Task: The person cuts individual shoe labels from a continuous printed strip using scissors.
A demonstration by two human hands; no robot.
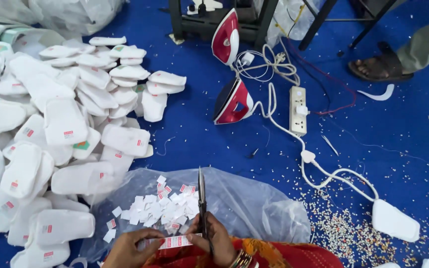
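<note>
Head view: label strip (175, 242) getting snipped at bottom centre of the frame.

Left hand (127, 250) pinches the thin paper strip, right hand (214, 238) is closed round the scissors (202, 203). Looks feather-light, floppy and easy to tear, so grip it close beside the blades. Cut tags (162, 208) pile on the plastic sheet (254, 198).

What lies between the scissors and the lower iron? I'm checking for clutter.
In the head view, cut labels on a clear plastic bag, then bare blue floor, separate scissors from lower iron.
</note>
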